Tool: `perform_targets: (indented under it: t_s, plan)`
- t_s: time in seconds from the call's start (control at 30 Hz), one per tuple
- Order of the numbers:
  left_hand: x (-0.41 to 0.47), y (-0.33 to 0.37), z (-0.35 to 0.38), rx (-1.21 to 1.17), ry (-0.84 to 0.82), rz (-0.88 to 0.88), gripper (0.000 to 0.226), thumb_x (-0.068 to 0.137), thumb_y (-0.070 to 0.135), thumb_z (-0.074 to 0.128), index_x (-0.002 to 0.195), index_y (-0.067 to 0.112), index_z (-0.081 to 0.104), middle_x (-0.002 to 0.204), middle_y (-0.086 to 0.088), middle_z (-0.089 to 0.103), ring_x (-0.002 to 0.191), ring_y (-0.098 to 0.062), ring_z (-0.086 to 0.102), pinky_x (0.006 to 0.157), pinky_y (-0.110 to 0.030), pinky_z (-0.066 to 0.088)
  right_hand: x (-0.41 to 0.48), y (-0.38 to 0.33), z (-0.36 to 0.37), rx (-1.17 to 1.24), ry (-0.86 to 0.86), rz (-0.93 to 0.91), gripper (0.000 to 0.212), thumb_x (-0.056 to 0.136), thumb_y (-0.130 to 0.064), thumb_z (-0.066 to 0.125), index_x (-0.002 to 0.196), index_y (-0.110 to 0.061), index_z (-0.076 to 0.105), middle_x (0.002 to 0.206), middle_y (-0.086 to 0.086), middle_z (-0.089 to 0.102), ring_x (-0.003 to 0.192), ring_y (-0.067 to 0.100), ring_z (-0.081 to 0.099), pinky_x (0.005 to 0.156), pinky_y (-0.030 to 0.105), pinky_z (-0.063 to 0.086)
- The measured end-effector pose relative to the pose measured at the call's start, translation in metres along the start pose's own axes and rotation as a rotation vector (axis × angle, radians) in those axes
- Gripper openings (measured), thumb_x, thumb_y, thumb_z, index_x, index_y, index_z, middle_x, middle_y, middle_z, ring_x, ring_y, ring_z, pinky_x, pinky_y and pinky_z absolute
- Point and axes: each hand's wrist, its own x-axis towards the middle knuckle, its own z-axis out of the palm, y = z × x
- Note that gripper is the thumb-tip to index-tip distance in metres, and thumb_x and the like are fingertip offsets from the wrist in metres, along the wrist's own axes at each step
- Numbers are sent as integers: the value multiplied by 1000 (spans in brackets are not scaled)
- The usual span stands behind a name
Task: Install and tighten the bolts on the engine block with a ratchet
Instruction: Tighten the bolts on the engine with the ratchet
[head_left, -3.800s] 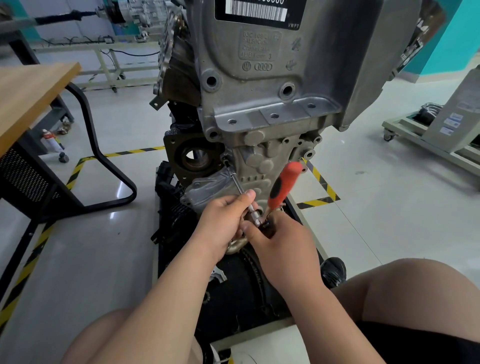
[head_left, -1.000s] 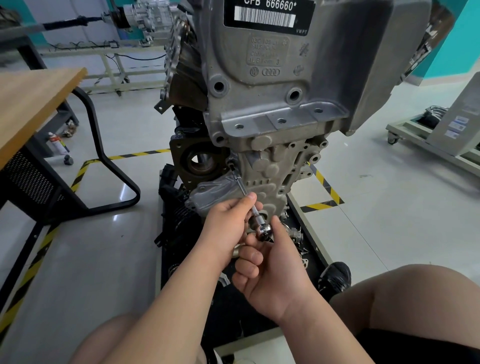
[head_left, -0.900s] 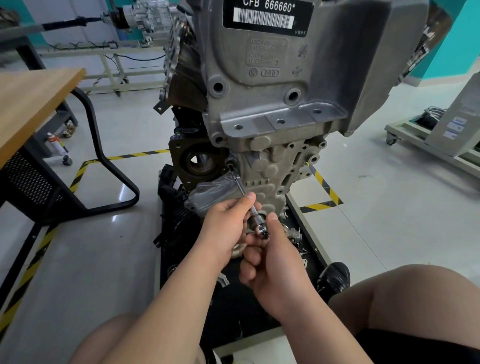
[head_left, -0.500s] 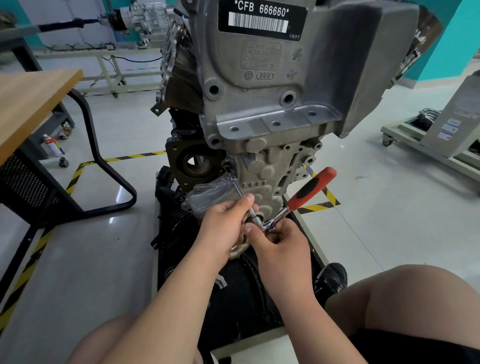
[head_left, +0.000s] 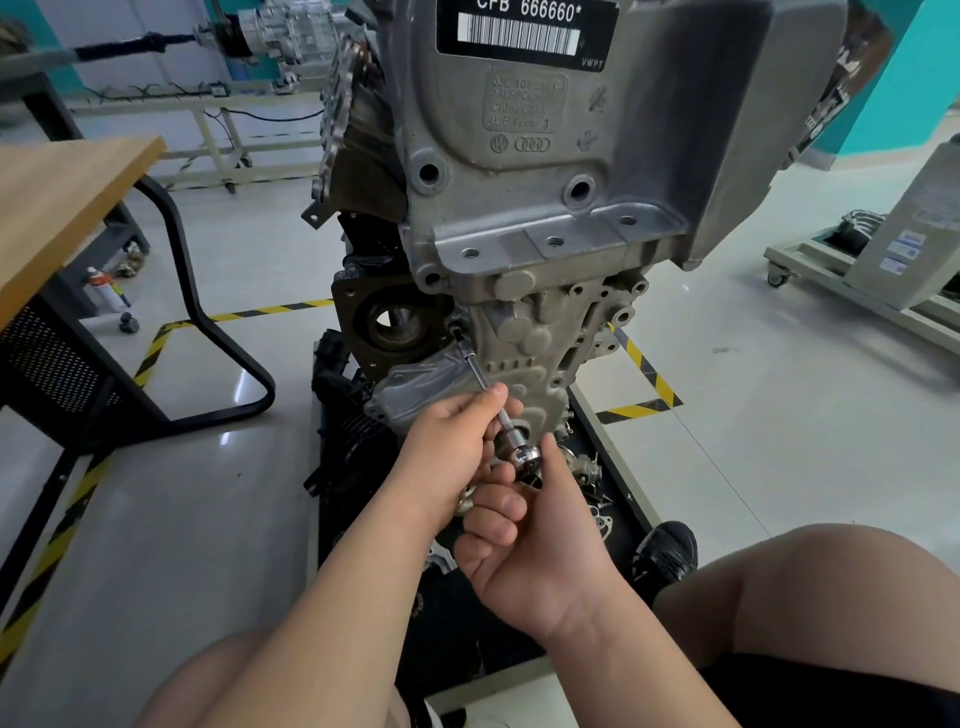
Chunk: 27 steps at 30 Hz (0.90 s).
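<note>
The right hand (head_left: 540, 551) is closed around the ratchet head (head_left: 525, 457), thumb up along its right side and fingers curled below it. The red handle, which stuck out to the right half a second ago, is now out of sight behind the palm, so the hand has swung the ratchet back toward the person. This reads as the return half of a ratcheting stroke, ready for another tightening pull. The left hand (head_left: 452, 457) pinches the extension (head_left: 480, 376) between thumb and fingertips just above the ratchet head, as it did in the earlier frames, and steadies the shaft.

The extension runs up and to the left from the hands to a bolt (head_left: 457, 332) at the left edge of the lower cover on the engine block (head_left: 545, 208). The socket tip sits at that bolt, just right of the round opening (head_left: 389, 327). Whether the bolt is fully seated cannot be told. Several other holes along the right edge of the cover (head_left: 621, 314) appear empty, so the task looks to be at an early or middle stage.

Room for the handle is open to the right of the hands, above the stand (head_left: 613, 467) and the floor. Below the hands, loose small parts (head_left: 587, 470) lie on the stand near the sweep of the handle. The right knee (head_left: 779, 582) limits the lower right. To the left, the table (head_left: 62, 197) and its black frame stand well apart from the work.
</note>
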Motion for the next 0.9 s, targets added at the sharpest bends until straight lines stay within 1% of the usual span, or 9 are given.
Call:
perform_targets:
  t_s: [0.23,0.33,0.4,0.5,0.57,0.67,0.73,0.83,0.9]
  plan:
    - [1,-2,2,16,41,13,31,90,36,62,64,24,74,45,13,42,36,-3,36,37,-17,35,3,0,0,-88,34,-83,60,90,-68,42,61,-17,53,44,-5,34,34,10,28,39,19,27]
    - [1,-2,1,-21,45,31,31,90,32,63,64,18,71,44,11,47,35,-2,42,36,-15,36,5,1,-6,-467,185,-356,52,93,-57,48,66,-15,65,49,-2,46,39,12,38,42,22,32]
    - [1,-2,1,16,48,43,31,90,34,63,64,20,73,47,11,46,39,-4,40,38,-17,34,4,-1,-11,-837,279,-594,52,89,-56,51,64,-11,58,50,-2,48,42,12,42,44,25,35]
    - [2,-3,0,42,50,36,31,89,37,63,62,26,74,48,11,49,40,-5,45,41,-19,35,4,-9,-21,-1358,397,-909,44,77,-61,53,62,-20,48,51,-15,52,45,5,43,45,16,33]
    - [1,-3,0,42,51,24,32,90,36,62,62,26,74,47,12,51,40,-4,48,41,-18,36,5,-13,-25,-1505,426,-977,37,76,-63,52,63,-29,46,58,-28,54,53,0,48,51,14,37]
    - [1,-2,1,43,54,31,33,91,36,61,61,26,73,47,10,43,39,-5,40,39,-19,32,8,-12,-25,-1345,377,-917,46,81,-60,49,63,-18,53,50,-7,54,44,5,43,43,20,34]
    - [1,-1,2,43,45,28,34,91,37,60,63,26,74,49,9,40,39,-6,35,42,-21,33,7,-9,-19,-988,293,-682,58,90,-57,45,56,-14,61,45,3,50,40,12,45,41,27,40]
    - [0,-1,4,29,9,-14,33,93,35,59,67,24,75,52,8,46,39,-6,43,48,-22,44,6,-8,-11,-392,141,-238,67,93,-62,42,50,-17,64,45,2,41,36,16,36,40,20,33]
    - [-2,-1,3,35,-19,-37,32,93,34,58,68,23,75,52,7,51,38,-6,46,41,-19,42,5,-6,-11,-224,48,-104,64,91,-66,42,53,-17,59,46,-2,36,37,13,30,42,21,28]
